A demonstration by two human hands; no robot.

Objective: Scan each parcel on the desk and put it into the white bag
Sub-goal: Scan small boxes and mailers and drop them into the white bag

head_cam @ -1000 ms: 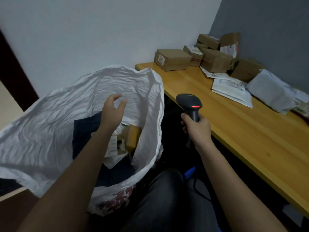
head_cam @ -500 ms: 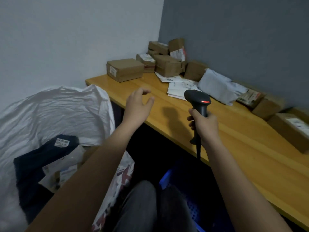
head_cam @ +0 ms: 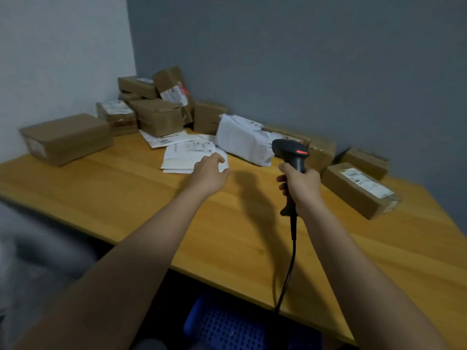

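Our right hand (head_cam: 302, 186) grips the handle of the black scanner (head_cam: 290, 157), held upright above the desk (head_cam: 126, 198), its red light lit and its cable (head_cam: 288, 271) dropping over the near edge. Our left hand (head_cam: 211, 174) hangs loose and holds nothing, fingers relaxed, just over the near corner of the flat white envelopes (head_cam: 187, 155). Beyond both hands a grey-white soft parcel (head_cam: 240, 140) lies against the wall, with brown boxes (head_cam: 156, 117) heaped in the corner — one larger box (head_cam: 65, 137) sits apart, far to the left. Right of the scanner hand, a long labelled box (head_cam: 358, 189) lies near the desk's far side. Between the hands and the near edge we see bare wood. The white bag (head_cam: 30, 248) is a blur at lower left, below the desk edge.
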